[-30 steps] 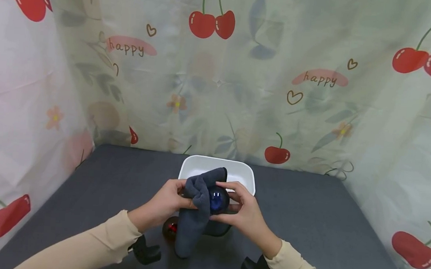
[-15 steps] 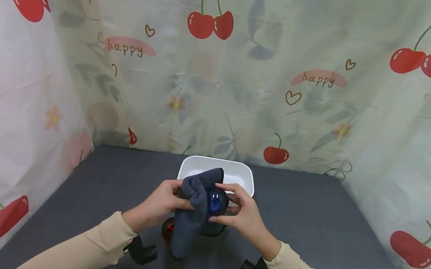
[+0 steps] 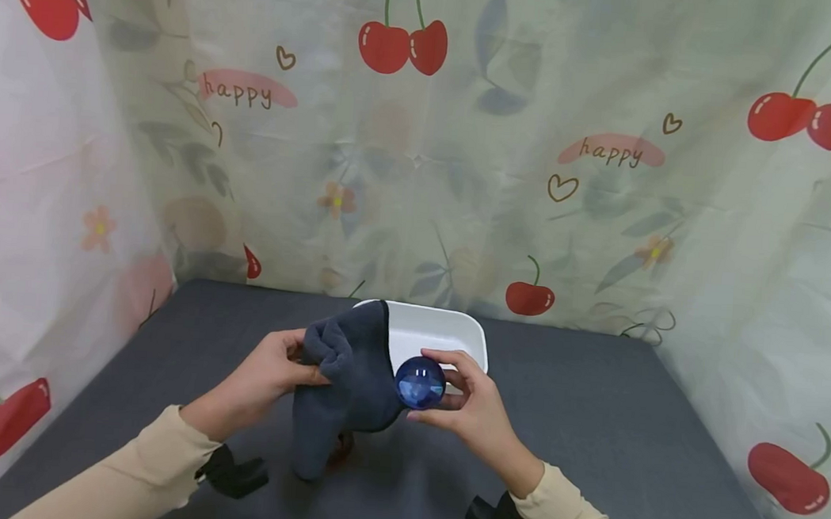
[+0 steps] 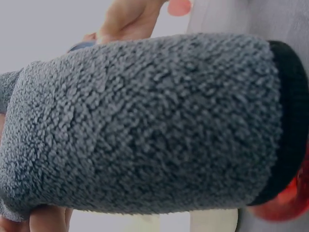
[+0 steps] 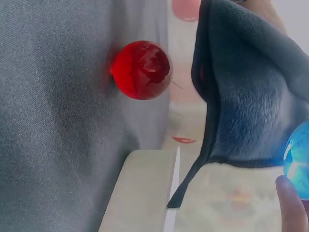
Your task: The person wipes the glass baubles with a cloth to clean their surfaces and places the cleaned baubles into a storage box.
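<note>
A person's left hand (image 3: 264, 373) pinches a gray cloth (image 3: 361, 379) and the right hand (image 3: 478, 408) grips a blue ball (image 3: 420, 383) above the tabletop (image 3: 577, 420), near a white tray (image 3: 443, 331) by the far edge; room extends toward both side edges. A red ball (image 5: 142, 70) rests below.

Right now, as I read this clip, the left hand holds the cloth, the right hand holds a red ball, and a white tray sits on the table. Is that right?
Not quite: the ball in the right hand is a blue ball, not a red one, as the head view shows. The left hand does hold the cloth, and the white tray sits on the table.
</note>
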`<control>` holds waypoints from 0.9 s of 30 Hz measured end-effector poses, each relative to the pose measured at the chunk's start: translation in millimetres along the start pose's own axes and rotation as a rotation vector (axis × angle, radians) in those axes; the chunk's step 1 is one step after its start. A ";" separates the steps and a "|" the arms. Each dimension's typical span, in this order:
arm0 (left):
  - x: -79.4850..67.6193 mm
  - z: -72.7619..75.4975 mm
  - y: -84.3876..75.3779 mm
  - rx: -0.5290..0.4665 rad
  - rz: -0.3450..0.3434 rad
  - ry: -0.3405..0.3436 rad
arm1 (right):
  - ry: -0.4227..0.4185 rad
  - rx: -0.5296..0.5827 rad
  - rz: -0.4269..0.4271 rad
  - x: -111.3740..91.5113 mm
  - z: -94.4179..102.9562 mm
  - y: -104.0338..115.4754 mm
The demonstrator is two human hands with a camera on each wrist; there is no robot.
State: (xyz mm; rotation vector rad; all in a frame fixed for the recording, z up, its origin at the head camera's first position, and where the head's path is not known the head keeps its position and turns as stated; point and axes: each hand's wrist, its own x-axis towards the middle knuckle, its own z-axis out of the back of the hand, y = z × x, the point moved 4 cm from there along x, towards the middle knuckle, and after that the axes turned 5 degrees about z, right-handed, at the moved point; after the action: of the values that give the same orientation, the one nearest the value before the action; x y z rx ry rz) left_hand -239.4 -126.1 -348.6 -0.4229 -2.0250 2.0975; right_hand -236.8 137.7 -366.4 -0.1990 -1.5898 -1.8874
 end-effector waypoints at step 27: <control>-38.4 56.9 7.6 -0.141 -0.088 -0.083 | -0.021 -0.049 -0.503 57.6 43.3 -82.4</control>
State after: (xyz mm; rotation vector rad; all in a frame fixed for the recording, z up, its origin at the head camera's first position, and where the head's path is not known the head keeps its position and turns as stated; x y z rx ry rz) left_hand -222.0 -192.9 -352.1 -0.2674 -2.2041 1.9596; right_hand -340.2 160.0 -394.3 0.1804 -1.7223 -2.3053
